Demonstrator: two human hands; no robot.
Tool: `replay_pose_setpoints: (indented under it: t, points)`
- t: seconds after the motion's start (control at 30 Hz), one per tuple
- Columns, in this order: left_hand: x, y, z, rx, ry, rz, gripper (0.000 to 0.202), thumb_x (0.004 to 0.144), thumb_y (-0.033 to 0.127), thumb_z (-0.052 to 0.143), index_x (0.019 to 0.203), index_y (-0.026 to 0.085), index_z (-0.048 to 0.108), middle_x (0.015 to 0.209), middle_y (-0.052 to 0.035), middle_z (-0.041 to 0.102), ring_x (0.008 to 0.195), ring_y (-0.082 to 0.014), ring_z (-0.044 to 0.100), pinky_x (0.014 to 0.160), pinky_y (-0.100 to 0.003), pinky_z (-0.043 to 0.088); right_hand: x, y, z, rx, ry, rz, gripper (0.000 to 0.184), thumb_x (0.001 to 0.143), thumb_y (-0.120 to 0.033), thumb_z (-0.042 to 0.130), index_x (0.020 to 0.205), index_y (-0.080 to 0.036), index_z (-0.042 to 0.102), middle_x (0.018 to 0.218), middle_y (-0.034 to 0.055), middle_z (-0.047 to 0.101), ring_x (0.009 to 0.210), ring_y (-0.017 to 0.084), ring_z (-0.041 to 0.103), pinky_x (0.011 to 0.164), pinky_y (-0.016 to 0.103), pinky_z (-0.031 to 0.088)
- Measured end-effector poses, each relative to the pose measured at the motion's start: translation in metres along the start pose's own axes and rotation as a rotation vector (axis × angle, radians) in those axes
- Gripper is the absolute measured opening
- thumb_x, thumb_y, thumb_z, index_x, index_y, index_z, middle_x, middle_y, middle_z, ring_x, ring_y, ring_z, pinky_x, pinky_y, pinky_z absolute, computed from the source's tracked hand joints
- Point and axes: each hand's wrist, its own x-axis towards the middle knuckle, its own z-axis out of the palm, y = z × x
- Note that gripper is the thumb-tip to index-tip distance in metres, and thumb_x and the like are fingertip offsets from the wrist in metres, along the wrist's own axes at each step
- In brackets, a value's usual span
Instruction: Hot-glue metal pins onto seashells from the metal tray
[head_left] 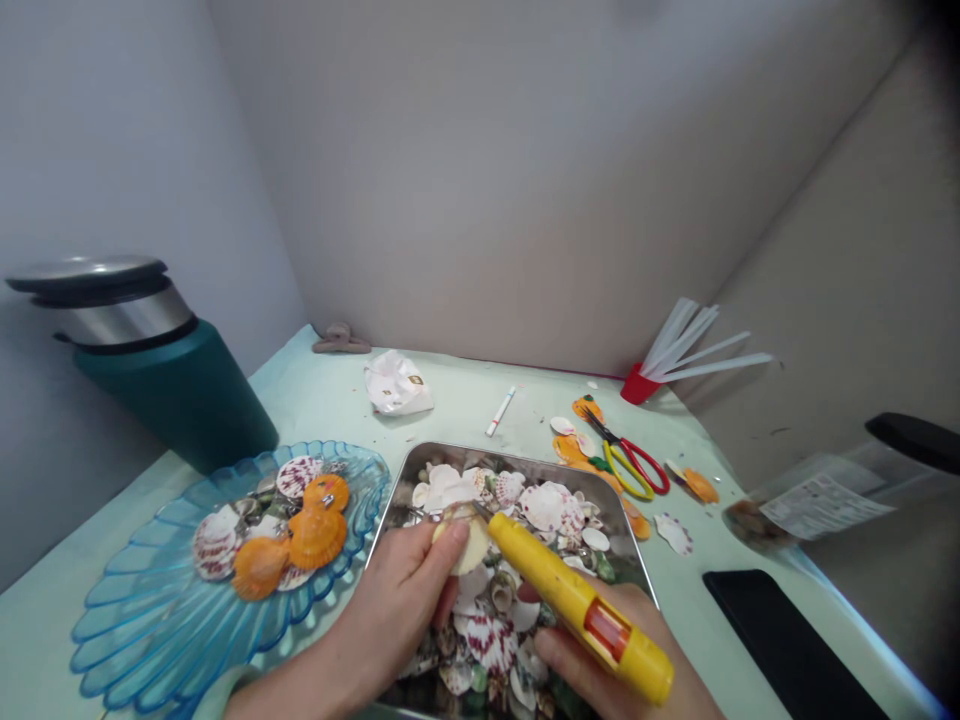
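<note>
While the left hand pinches a pale shell near the centre of the frame, thumb over its face, the right hand, lower right of centre, is wrapped round a yellow tool, perhaps a glue gun. The tool's tapered tip points at the shell's upper edge; whether they touch I cannot tell. Beneath both hands, a metal tray heaped with shells fills the lower middle of the frame, on the pale green counter.

The pale shell should be very light, stiff and rather brittle, its smooth face apt to slip under a dry fingertip. It is best taken by the rim, between thumb and fingertip, lightly enough not to crack it and well clear of the metal tip. The tool looks sturdier, and its thick barrel suits a full grip.
</note>
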Motion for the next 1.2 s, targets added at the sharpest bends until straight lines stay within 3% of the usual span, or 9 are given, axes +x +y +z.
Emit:
replay_pose_setpoints:
  t: [0.3,0.4,0.53,0.87,1.2]
  points:
    - [-0.001,0.002,0.0,0.024,0.015,0.013,0.057,0.087,0.052,0.032,0.042,0.02,0.043,0.041,0.0033,0.041,0.045,-0.0124,0.044,0.054,-0.025,0.033,-0.003,0.0,0.002,0.028,0.079,0.012,0.023,0.077,-0.04,0.059,0.085,-0.021,0.07,0.068,0.0031,0.068,0.069,0.02,0.066,0.066,0.026,0.054]
    - [-0.001,0.003,0.001,0.044,0.028,0.009,0.056,0.087,0.053,0.033,0.043,0.02,0.043,0.042,0.0035,0.041,0.046,-0.0124,0.043,0.054,-0.025,0.033,-0.004,-0.002,0.003,0.048,0.067,0.005,0.019,0.078,-0.038,0.059,0.079,-0.022,0.068,0.061,0.0013,0.065,0.065,0.019,0.065,0.063,0.025,0.054]
    - [-0.002,0.004,0.001,0.089,0.041,-0.001,0.056,0.087,0.053,0.031,0.043,0.02,0.042,0.042,0.0031,0.04,0.047,-0.0131,0.043,0.053,-0.026,0.031,-0.005,-0.003,0.001,0.005,0.067,0.007,0.018,0.076,-0.037,0.062,0.083,-0.023,0.07,0.069,0.0018,0.069,0.066,0.018,0.064,0.064,0.025,0.054]
    - [0.0,-0.002,0.004,0.17,0.041,0.052,0.051,0.088,0.049,0.03,0.048,0.021,0.043,0.048,0.0009,0.047,0.052,-0.0148,0.045,0.055,-0.027,0.031,-0.003,-0.01,0.0,0.1,0.025,-0.015,0.023,0.077,-0.037,0.061,0.09,-0.023,0.072,0.081,0.0025,0.074,0.06,0.016,0.065,0.049,0.021,0.05]
    - [-0.001,0.004,0.002,0.151,0.045,0.025,0.055,0.087,0.049,0.031,0.042,0.021,0.042,0.043,0.0011,0.043,0.051,-0.0149,0.044,0.055,-0.027,0.031,-0.005,-0.005,0.001,0.04,0.067,-0.002,0.02,0.075,-0.037,0.062,0.087,-0.024,0.071,0.079,0.002,0.073,0.069,0.019,0.066,0.061,0.024,0.054]
